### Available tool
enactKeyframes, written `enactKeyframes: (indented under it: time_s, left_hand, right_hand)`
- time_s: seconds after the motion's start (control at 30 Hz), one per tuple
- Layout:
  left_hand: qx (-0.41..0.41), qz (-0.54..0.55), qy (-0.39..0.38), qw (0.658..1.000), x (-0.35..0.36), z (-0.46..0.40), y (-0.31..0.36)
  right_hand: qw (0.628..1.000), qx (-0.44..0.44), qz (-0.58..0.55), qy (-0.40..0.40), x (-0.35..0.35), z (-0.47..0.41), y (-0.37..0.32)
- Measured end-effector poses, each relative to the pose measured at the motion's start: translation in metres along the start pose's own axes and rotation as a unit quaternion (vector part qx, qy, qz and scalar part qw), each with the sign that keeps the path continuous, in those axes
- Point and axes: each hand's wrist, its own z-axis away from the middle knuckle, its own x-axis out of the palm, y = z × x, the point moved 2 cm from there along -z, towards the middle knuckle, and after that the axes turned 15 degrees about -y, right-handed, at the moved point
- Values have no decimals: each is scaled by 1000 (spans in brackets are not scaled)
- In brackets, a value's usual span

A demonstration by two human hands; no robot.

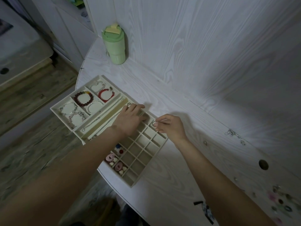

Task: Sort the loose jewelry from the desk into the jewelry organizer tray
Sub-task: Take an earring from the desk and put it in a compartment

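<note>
- Since the pile of small rings and beads (282,203) at the near right edge of the surface (179,168) is blurry, the pieces are hard to tell apart; they look tiny and light, and would likely roll or slip, so each one should be picked up with the fingertips.
- Near the person, the tray's small square boxes hold pink round pieces with little white hearts (116,163); many boxes beside them hold nothing.
- Farther out on the right, a thin silver chain (234,136) lies loose on the surface, well apart from the tray. It looks soft and floppy and could tangle, so taking it by one end or the clasp seems best.
- The right hand (171,128) has its grip closed on a small silver ring (154,123), pinched between thumb and fingers just over the tray's right edge. The ring looks light, hard and smooth, so a gentle pinch on its rim should hold it.
- The left hand (132,118) lies flat on the jewelry organizer tray (162,145), fingers straight and holding nothing.
- Past the hands, long slots hold thin necklaces (104,115), and big boxes hold bead bracelets (83,98).
- Far back stands a green cup (114,44).
</note>
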Motion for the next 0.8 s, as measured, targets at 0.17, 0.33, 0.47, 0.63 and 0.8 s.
enactKeyframes:
  time_s: [0.17, 0.33, 0.47, 0.63, 0.8]
  left_hand:
    - [-3, 37, 30, 999, 6, 9, -8]
    - [16, 10, -10, 1000, 7, 17, -17]
    - [21, 1, -11, 1000, 7, 18, -18]
    - [26, 19, -21, 999, 9, 19, -23]
    - [31, 28, -23, 999, 8, 20, -24]
  right_hand:
    - [999, -18, 41, 8, 1, -11, -3]
    - [999, -26, 34, -6, 11, -25, -3]
    - [994, -22, 107, 8, 12, -35, 1]
    - [938, -25, 346, -8, 24, -38, -4]
    - [834, -13, 548, -52, 37, -42, -8]
